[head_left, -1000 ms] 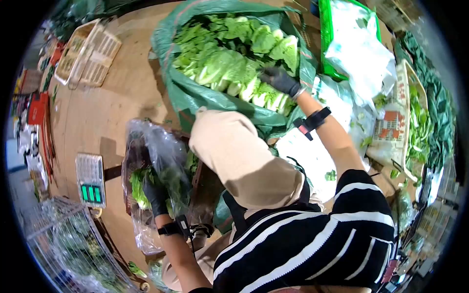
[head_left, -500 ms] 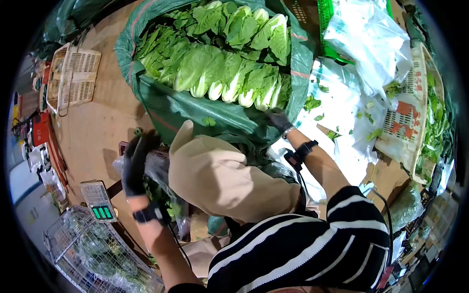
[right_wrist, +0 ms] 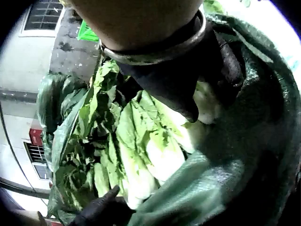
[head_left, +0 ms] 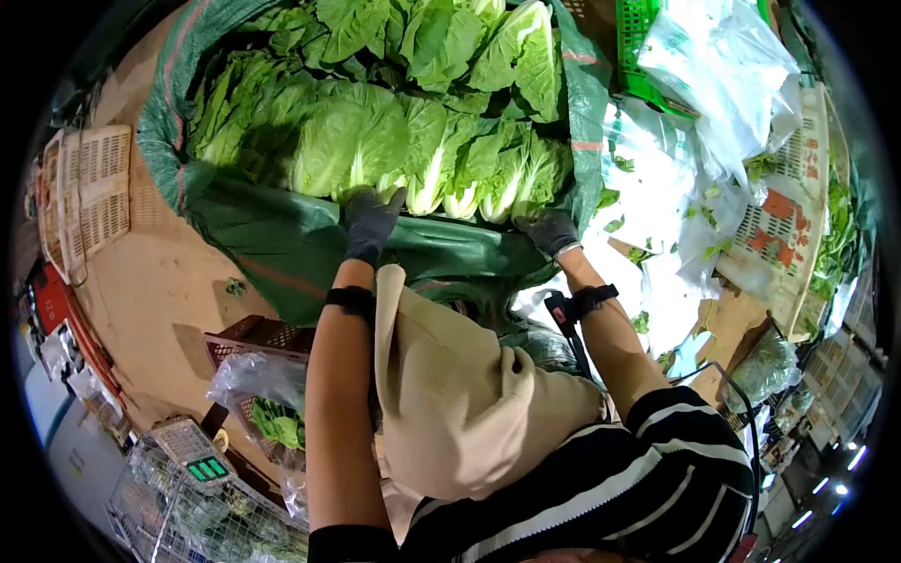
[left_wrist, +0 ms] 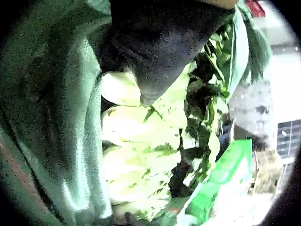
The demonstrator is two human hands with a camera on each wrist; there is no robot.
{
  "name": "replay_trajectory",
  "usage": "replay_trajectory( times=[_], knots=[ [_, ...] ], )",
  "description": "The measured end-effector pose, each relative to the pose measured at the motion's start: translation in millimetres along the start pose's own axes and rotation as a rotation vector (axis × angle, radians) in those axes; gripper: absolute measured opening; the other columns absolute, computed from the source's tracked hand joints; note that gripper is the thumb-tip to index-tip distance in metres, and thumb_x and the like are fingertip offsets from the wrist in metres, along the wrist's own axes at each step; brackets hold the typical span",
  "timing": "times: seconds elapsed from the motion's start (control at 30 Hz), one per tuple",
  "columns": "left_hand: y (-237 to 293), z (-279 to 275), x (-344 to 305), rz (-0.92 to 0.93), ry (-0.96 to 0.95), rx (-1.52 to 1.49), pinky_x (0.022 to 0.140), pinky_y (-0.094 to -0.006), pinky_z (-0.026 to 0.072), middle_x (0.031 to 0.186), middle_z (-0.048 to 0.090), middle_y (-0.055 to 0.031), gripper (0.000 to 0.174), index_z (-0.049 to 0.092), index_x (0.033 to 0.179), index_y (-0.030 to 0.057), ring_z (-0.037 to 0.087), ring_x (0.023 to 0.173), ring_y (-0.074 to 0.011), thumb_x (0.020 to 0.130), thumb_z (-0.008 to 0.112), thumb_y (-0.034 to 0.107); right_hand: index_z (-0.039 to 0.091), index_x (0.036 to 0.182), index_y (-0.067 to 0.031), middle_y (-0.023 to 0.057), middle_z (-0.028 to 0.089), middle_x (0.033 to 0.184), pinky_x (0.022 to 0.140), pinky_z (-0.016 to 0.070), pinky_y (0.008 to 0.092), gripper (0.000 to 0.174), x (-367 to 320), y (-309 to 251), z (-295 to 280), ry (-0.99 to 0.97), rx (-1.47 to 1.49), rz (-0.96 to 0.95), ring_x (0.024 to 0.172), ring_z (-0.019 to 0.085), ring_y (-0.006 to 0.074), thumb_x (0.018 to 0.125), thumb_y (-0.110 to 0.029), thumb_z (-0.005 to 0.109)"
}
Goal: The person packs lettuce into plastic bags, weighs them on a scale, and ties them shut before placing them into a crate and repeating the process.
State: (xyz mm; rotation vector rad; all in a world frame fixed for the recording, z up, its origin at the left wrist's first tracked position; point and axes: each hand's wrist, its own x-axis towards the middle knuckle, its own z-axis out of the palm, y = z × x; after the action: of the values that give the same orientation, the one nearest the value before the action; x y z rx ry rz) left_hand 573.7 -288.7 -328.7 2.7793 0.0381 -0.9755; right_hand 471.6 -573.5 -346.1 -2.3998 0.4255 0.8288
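Note:
Rows of leafy Chinese cabbage [head_left: 430,159] with pale stem ends fill a large green woven bag [head_left: 272,239] in front of me. My gloved left hand [head_left: 371,225] is at the stem ends on the near row's left part. In the left wrist view its thumb [left_wrist: 153,87] points down over a pale stem; its other fingers are hidden, so I cannot tell if they curl round a cabbage. At the row's right end, my gloved right hand [head_left: 549,233] holds a cabbage base [right_wrist: 205,103], thumb on one side and fingers on the other.
A crate lined with clear plastic [head_left: 249,380] holds greens at lower left, near a scale [head_left: 192,450] and a wire cage [head_left: 160,511]. White plastic sheeting [head_left: 648,310] lies at right, beside a pale crate of greens [head_left: 784,211]. A green crate [head_left: 643,56] stands behind.
My left hand has left the plastic-lined crate and reached the cabbages in the bag. My right hand moved from over the row to its near right end. The head view has shifted.

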Motion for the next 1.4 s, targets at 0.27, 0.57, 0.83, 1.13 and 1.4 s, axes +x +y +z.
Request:
replay_trajectory(
  times=[0.27, 0.57, 0.83, 1.13, 1.4],
  knots=[
    [-2.3, 31.1, 8.4, 0.065, 0.12, -0.356, 0.087, -0.0371, 0.0343, 0.106, 0.046, -0.0288, 0.083, 0.043, 0.107, -0.0125, 0.044, 0.101, -0.0373, 0.065, 0.055, 0.058, 0.055, 0.104, -0.0054, 0.0134, 0.059, 0.091, 0.079, 0.0414, 0.0331, 0.033, 11.9, 8.9, 19.0, 0.048, 0.455, 0.031, 0.082, 0.056, 0.0243, 0.078, -0.027, 0.052],
    [-5.2, 44.3, 33.3, 0.001, 0.119, -0.369, 0.075, -0.0353, 0.0408, 0.091, 0.055, -0.0242, 0.076, 0.051, 0.094, -0.0105, 0.053, 0.085, -0.0329, 0.062, 0.06, 0.057, 0.044, 0.114, -0.0022, 0.0124, 0.048, 0.114, 0.089, 0.039, 0.0364, 0.046, -16.6, 64.8, -18.8, -0.195, 1.859, 0.289, 0.103, 0.048, 0.0234, 0.071, -0.01, 0.061],
    [9.0, 19.2, 13.4, -0.081, -0.063, -0.987, 0.083, -0.0304, 0.0369, 0.105, 0.051, -0.0159, 0.067, 0.047, 0.106, -0.0084, 0.048, 0.094, -0.0206, 0.067, 0.064, 0.044, 0.051, 0.101, 0.002, 0.0122, 0.058, 0.098, 0.08, 0.0427, 0.029, 0.054, 17.5, -43.6, 26.4, -0.31, 0.607, -0.205, 0.087, 0.055, 0.0218, 0.067, -0.038, 0.066],
    [-26.5, 24.8, 31.9, 0.242, -0.407, -0.784, 0.096, -0.0329, 0.0269, 0.125, 0.037, -0.0117, 0.063, 0.032, 0.125, 0.0137, 0.035, 0.115, -0.0225, 0.068, 0.041, -0.01, 0.029, 0.118, 0.0056, 0.0168, 0.045, 0.113, 0.087, 0.0369, 0.0307, 0.075, 8.5, -28.5, 49.0, 0.467, 0.541, -0.101, 0.103, 0.045, 0.0233, 0.063, -0.021, 0.073],
    [-21.0, 48.7, 27.4, 0.622, 0.012, -0.361, 0.093, -0.0364, 0.0307, 0.125, 0.035, -0.017, 0.074, 0.026, 0.129, 0.0151, 0.038, 0.113, -0.0309, 0.063, 0.042, -0.014, 0.046, 0.108, 0.0, 0.0087, 0.054, 0.1, 0.081, 0.042, 0.0307, 0.044, 19.5, -40.4, 32.6, 0.126, 1.489, 0.168, 0.091, 0.053, 0.0194, 0.072, -0.017, 0.065]
  ],
)
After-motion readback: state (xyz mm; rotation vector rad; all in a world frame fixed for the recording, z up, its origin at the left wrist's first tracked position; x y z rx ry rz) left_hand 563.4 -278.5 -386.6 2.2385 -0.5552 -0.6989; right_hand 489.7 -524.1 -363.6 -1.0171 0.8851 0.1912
